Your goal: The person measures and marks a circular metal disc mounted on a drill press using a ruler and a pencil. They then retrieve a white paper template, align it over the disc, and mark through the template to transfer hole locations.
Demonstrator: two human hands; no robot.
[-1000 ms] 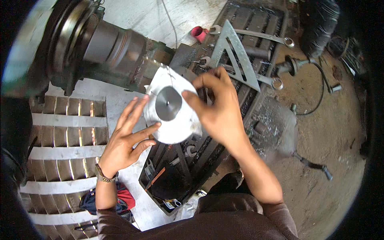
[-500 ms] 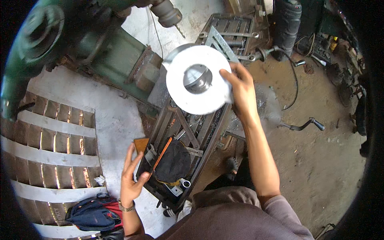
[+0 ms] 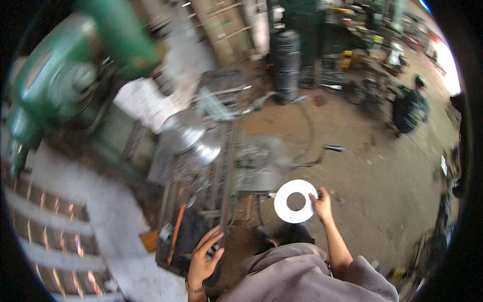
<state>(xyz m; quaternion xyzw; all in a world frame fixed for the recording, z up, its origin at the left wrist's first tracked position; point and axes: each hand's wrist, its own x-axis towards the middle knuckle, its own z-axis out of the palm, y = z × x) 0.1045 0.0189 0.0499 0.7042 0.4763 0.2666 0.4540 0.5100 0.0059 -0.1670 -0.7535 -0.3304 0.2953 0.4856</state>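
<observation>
A flat white ring [image 3: 283, 206] with a round hole is in my right hand [image 3: 323, 205], its thumb and fingers closed on the right edge. It is held off to the right of the metal bed [image 3: 226, 161], above the floor. My left hand [image 3: 204, 259] has its fingers spread over the near end of the bed. Close to it lie a dark cloth-like item [image 3: 188, 231] and a thin orange strip [image 3: 176, 234]. Small items partly show behind its fingers. Shiny round metal pieces [image 3: 206, 151] sit farther along the bed, blurred.
A green drilling machine [image 3: 55, 75] stands at the left. White paper sheets [image 3: 151, 103] lie by the metal pieces. A crank handle [image 3: 322, 156] sticks out right of the bed. Farther off are a black cylinder [image 3: 286, 65] and a crouching person [image 3: 410, 105].
My right hand has brought the white ring from above the bed to the right and nearer my body. The view has swung right, uncovering shiny metal pieces and paper. My left hand stays open.
</observation>
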